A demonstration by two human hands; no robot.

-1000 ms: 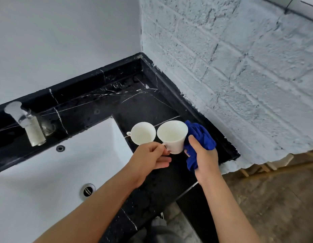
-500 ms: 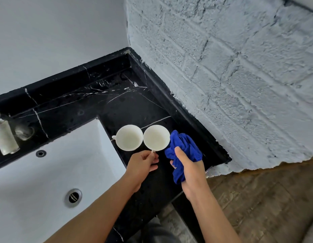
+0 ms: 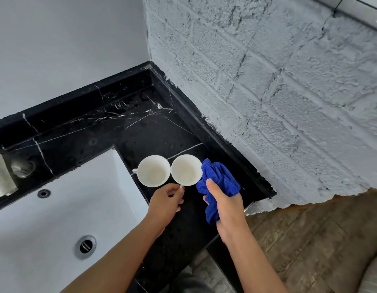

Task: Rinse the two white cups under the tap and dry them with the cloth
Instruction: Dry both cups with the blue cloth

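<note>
Two white cups stand upright and touching on the black marble counter (image 3: 141,127), right of the basin. The left cup (image 3: 154,170) has its handle pointing left. The right cup (image 3: 186,169) has its handle toward me, and my left hand (image 3: 165,203) pinches that handle. My right hand (image 3: 224,200) grips a bunched blue cloth (image 3: 219,179), which touches the right cup's side. The tap (image 3: 1,178) shows only partly at the left edge.
A white basin (image 3: 56,208) with a metal drain (image 3: 85,246) and overflow hole fills the lower left. A rough painted brick wall (image 3: 268,102) borders the counter on the right. The counter's front right corner drops to a wooden floor (image 3: 310,240).
The right cup was held tilted above the counter a second ago; it now stands on the counter beside the left cup. The view has shifted right, pushing the tap to the frame edge.
</note>
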